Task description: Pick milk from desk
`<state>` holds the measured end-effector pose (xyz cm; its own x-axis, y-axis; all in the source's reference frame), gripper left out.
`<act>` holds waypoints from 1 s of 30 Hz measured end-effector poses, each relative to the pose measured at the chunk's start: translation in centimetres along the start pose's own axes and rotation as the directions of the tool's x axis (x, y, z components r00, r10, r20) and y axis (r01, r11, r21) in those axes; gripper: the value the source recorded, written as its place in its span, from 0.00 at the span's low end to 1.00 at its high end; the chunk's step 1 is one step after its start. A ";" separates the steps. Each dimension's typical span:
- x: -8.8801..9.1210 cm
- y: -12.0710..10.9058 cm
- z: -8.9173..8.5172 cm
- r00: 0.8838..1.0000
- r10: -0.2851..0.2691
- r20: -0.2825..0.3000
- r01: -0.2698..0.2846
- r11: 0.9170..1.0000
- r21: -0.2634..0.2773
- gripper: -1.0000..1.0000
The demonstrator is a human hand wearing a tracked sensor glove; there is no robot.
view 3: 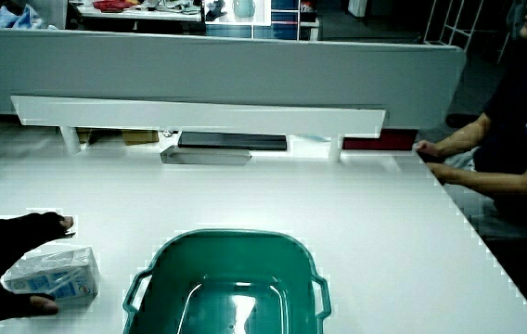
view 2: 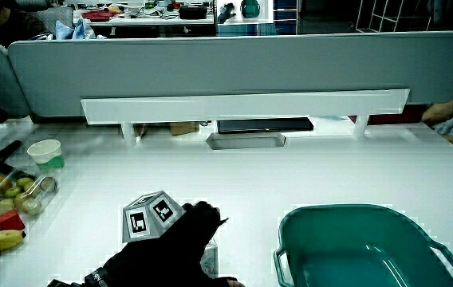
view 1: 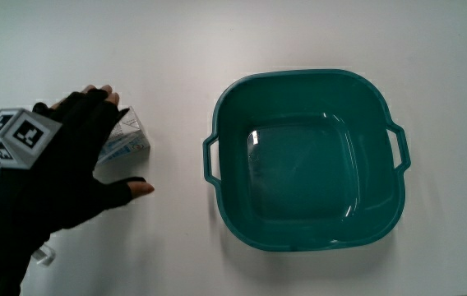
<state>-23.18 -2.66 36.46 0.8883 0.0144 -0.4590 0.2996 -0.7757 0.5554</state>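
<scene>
- Black-gloved hand (view 1: pixel 67 168) over a small white-and-blue milk carton (view 1: pixel 128 141), forearm reaching in from the person's edge of the table.
- Fingers laid across the carton's farther side and thumb at its nearer side, curled so that the carton sits clasped between them.
- Small patterned black-and-white cube (view 1: pixel 16 136) on the back of the glove, also seen in a side view (view 2: pixel 151 214).
- Carton lying on its side on the white table (view 1: pixel 176 49), beside a teal plastic basin with two handles (view 1: pixel 227 191) and apart from it, with bare tabletop between the two.
- In a side view, carton (view 3: pixel 55 272) held between the fingers and thumb of the hand (view 3: pixel 4 249), just beside the basin (view 3: pixel 226 237); cannot tell whether lifted off the surface.
- Basin upright, nothing inside but a glossy bottom.
- Farther from the person than the hand, at the table's edge, a white paper cup (view 2: pixel 45 153) and a clear tray of fruit (view 2: pixel 11 195).
- Low grey partition (view 2: pixel 234 68) along the table, farther from the person than the basin.
</scene>
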 end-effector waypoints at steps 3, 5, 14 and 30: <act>-0.1 0.4 0.4 1.000 0.029 0.007 -0.029 0.999 -0.017 0.50; -0.5 0.9 0.5 0.999 0.052 0.005 -0.052 0.998 -0.028 0.50; -2.9 2.8 0.5 0.991 0.134 0.017 -0.133 0.989 -0.061 0.50; -5.5 5.0 -0.1 0.973 0.223 0.058 -0.212 0.966 -0.148 0.50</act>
<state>-26.55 -6.58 41.88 0.9109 -0.1958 -0.3633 0.1521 -0.6590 0.7366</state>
